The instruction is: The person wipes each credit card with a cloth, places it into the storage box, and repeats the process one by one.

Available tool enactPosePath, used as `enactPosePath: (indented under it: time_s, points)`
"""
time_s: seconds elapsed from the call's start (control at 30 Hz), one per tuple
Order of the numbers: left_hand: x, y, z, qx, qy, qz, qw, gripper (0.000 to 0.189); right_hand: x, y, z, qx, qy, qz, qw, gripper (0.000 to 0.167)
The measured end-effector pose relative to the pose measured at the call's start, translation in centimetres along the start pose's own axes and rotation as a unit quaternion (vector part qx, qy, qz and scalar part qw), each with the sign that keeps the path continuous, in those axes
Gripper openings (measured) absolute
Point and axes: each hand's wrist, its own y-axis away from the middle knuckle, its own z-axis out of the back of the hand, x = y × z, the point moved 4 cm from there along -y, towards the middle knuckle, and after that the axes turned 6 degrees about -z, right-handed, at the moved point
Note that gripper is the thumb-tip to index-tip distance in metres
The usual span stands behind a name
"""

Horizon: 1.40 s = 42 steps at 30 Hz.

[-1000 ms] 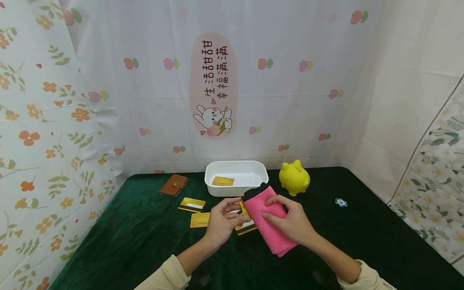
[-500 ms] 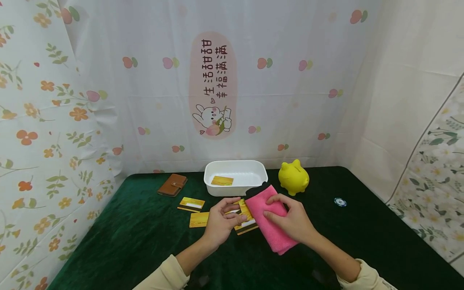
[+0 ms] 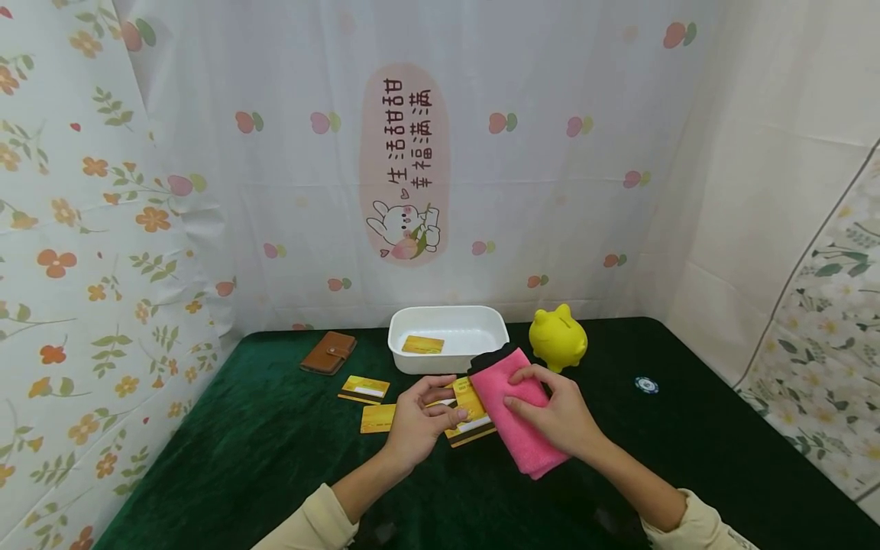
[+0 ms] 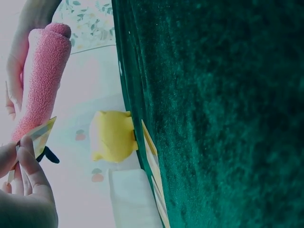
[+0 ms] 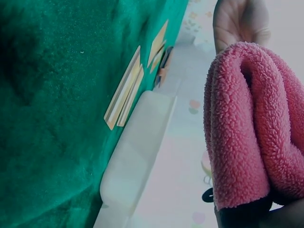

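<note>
My left hand [image 3: 415,429] pinches a yellow bank card [image 3: 467,396] between thumb and fingers, raised over the table. A folded pink fleecy towel [image 3: 507,416] with a black edge is in my right hand [image 3: 562,416], whose thumb and fingers grip it on its right side. The towel's left side is up against the card and hides part of it in the head view. In the left wrist view the card [image 4: 43,134] stands tilted by the towel [image 4: 47,71]. Thick rolled folds of the towel [image 5: 237,128] show in the right wrist view.
More yellow cards [image 3: 364,388] lie on the green cloth [image 3: 275,458], some partly behind my left hand. Behind them stands a white tray [image 3: 429,365] with one card inside. A brown wallet [image 3: 328,353], a yellow piggy bank [image 3: 558,338] and a poker chip [image 3: 646,384] are around it.
The towel has shifted slightly right in my right hand, uncovering more of the held card. My left hand has stayed nearly still, pinching the card throughout.
</note>
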Motion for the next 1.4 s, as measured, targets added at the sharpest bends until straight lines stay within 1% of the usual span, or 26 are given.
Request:
enactPosePath:
  time_s: [0.4, 0.53, 0.77, 1.03, 1.3, 1.4]
  points:
    - [-0.2, 0.2, -0.3, 0.011, -0.002, 0.002, 0.9999, 0.047, -0.4, -0.1, 1.0, -0.023, 0.016, -0.005, 0.9996, 0.024]
    - [-0.3, 0.3, -0.4, 0.016, -0.003, 0.003, 0.9999, 0.048, -0.7, -0.1, 1.1, -0.023, 0.018, -0.011, 0.9995, 0.023]
    - [-0.2, 0.4, -0.3, 0.013, -0.006, 0.008, 0.9999, 0.046, -1.0, -0.1, 1.4, -0.027, 0.016, -0.011, 0.9995, 0.023]
    - [-0.2, 0.2, -0.2, 0.009, -0.005, -0.001, 0.9999, 0.049, -1.4, -0.5, 1.8, -0.038, 0.027, -0.022, 0.9987, 0.022]
    - [0.0, 0.2, -0.1, 0.003, -0.008, 0.006, 0.9999, 0.048, -1.9, -0.6, 2.1, -0.043, 0.032, -0.031, 0.998, 0.023]
    - [0.0, 0.1, 0.0, -0.002, 0.0, 0.012, 0.9999, 0.049, -2.2, -0.6, 2.3, -0.05, 0.034, -0.035, 0.9975, 0.023]
